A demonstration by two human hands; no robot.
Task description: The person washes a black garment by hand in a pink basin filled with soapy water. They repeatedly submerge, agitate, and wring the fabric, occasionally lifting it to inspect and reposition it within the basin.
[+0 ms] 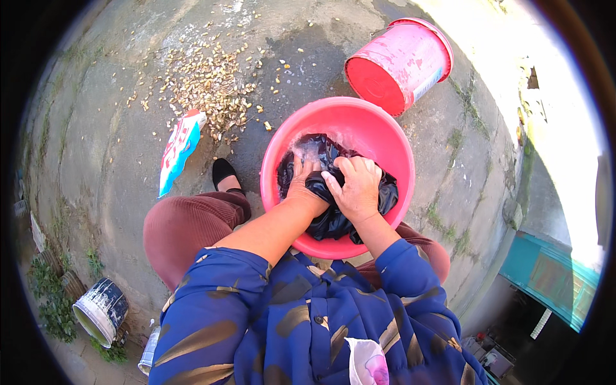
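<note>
A red plastic basin [402, 144] rests between my knees. Bunched wet black fabric [337, 224] lies inside it, with suds and some water near its far edge. My left hand [305, 185] presses into the fabric with its fingers spread, the fingertips partly hidden in the suds. On the right side my right hand [357, 185] bends its fingers over a raised fold of the same fabric, its thumb towards my left hand.
A red bucket [394, 67] lies on its side beyond the basin. To the left are a blue, white and red plastic bag [180, 149] and scattered small yellowish shells or husks [207, 86]. A paint-stained bucket [101, 310] lies at lower left on the concrete ground.
</note>
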